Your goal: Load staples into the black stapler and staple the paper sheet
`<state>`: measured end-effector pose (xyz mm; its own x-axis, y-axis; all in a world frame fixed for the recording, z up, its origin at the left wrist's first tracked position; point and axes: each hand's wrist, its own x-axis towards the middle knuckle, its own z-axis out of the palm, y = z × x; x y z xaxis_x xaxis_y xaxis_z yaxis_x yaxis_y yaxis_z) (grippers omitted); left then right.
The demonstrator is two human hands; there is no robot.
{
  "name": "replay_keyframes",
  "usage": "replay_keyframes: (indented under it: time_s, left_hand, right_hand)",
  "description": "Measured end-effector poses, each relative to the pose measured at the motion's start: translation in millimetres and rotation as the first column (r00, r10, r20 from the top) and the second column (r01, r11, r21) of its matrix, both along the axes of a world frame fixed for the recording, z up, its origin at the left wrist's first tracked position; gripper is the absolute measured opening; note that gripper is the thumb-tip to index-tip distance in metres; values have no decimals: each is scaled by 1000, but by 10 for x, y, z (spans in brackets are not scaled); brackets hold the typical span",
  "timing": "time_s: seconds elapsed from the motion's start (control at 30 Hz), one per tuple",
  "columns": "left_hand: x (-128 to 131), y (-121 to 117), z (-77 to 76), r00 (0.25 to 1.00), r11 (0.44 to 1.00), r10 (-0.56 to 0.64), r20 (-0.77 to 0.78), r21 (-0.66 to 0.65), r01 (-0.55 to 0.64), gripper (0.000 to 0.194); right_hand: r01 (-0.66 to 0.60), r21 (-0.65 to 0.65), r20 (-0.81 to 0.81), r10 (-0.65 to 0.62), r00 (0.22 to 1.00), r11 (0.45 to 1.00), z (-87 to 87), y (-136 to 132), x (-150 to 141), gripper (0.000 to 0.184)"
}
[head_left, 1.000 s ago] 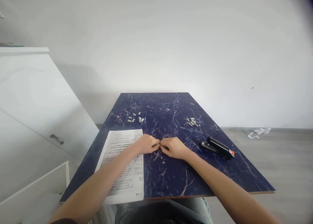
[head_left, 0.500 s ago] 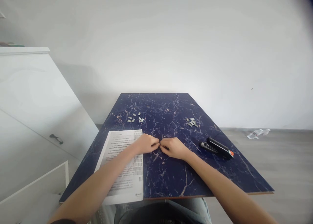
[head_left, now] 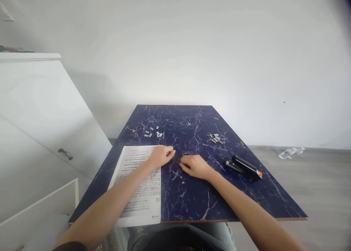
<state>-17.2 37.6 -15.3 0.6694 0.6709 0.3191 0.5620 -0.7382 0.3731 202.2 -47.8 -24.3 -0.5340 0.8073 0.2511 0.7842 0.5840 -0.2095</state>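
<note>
My left hand (head_left: 162, 155) is over the upper right edge of a printed paper sheet (head_left: 137, 207), its fingers curled and closed. Whatever it may hold is hidden. To its right, my right hand (head_left: 196, 166) rests low over the blue marbled table (head_left: 189, 203), with fingers bent inward and thumb tucked close. I cannot make out anything inside it. A gap of bare tabletop separates the two hands. A black stapler (head_left: 244, 167) with an orange-red end lies right of my right hand.
Several small silvery staple strips (head_left: 151, 132) are scattered beyond the paper, and another cluster of staple strips (head_left: 216, 138) lies farther right. A white cabinet (head_left: 41, 97) stands at the left. On the floor at right lies a clear plastic bottle (head_left: 290, 153).
My hands were touching at the fingertips. The left hand has drawn away to the left and slightly farther from me, while the right has stayed nearly in place. The view shifted slightly.
</note>
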Motion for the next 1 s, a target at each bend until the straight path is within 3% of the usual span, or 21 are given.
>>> replay_keyframes:
  time_s: [0.13, 0.73, 0.9, 1.0]
  left_hand:
    - [-4, 14, 4, 997, 998, 59, 40, -29, -57, 40]
    - [2, 35, -30, 998, 997, 56, 38, -54, -54, 41]
    - [0, 38, -33, 999, 998, 48, 7, -45, -47, 40]
    - [7, 41, -54, 997, 999, 27, -76, -43, -30, 40]
  right_hand:
    - [-2, 7, -9, 2, 1000, 1000, -7, -2, 9, 25]
    - [8, -3, -19, -8, 1000, 1000, -5, -15, 12, 26]
    - [50, 53, 3, -50, 999, 997, 121, -90, 41, 30]
    - [158, 153, -74, -148, 986, 976, 209, -221, 207, 28]
